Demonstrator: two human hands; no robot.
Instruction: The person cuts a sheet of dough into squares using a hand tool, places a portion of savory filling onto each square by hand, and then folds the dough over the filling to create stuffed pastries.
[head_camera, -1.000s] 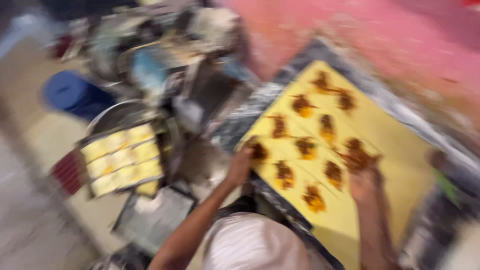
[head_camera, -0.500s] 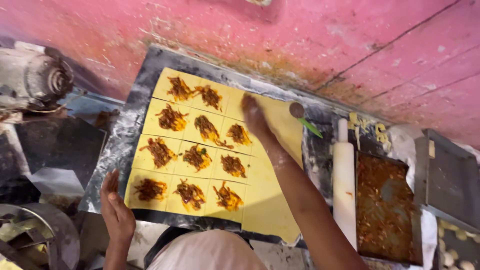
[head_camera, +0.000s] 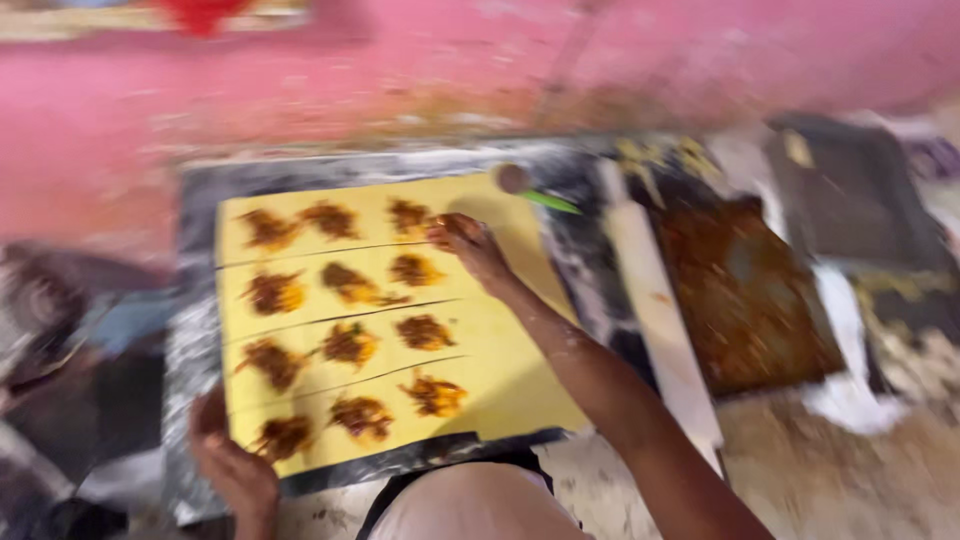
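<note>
Hands on a filled dough sheet, motion-blurred.

Right hand (head_camera: 468, 245), fingers loosely curled, touches the soft yellow dough sheet (head_camera: 500, 350) by a brown filling mound (head_camera: 412, 217); left hand (head_camera: 228, 462) rests flat at its 7 o'clock corner. Sheet's long axis runs 6 to 12 o'clock. Cylindrical rolling pin (head_camera: 655, 300) lies at 3 o'clock.

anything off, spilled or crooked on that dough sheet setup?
Mostly orderly. The yellow dough sheet lies flat, filling mounds in rows. Cut lines slant slightly. Flour smears the dark board. The rolling pin lies beside the filling tray. Right hand rests on the sheet; left hand is at its near corner. Frame is blurred.
</note>
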